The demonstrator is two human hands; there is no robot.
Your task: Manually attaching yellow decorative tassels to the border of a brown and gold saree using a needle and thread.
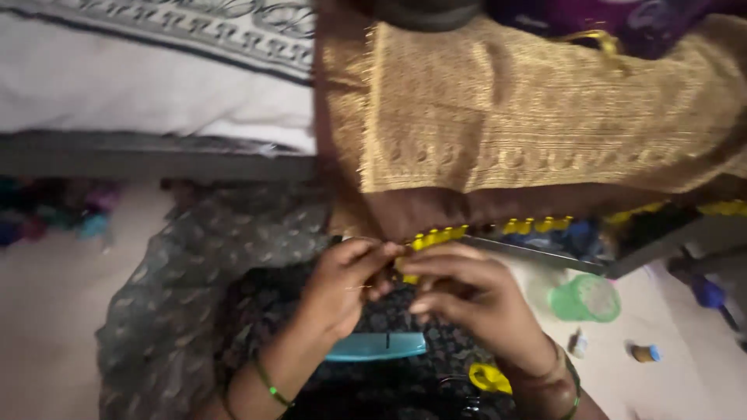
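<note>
Just below the draped gold-and-brown cloth (537,117), the left hand (342,284) and right hand (475,292) meet fingertip to fingertip, both pinched nearly closed on the cloth's lower hem where a row of yellow tassels (440,236) hangs directly above the knuckles.

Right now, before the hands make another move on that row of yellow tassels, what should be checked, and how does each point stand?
1. Both hands on the cloth edge: ok; left hand and right hand meet at the brown border.
2. Yellow tassels within reach: ok, beside the fingertips.
3. Needle or thread held: cannot tell, too blurred.
4. Gold fabric spread flat: ok.
5. Green cup and small spool near: ok, on the floor beside the right hand.
</note>
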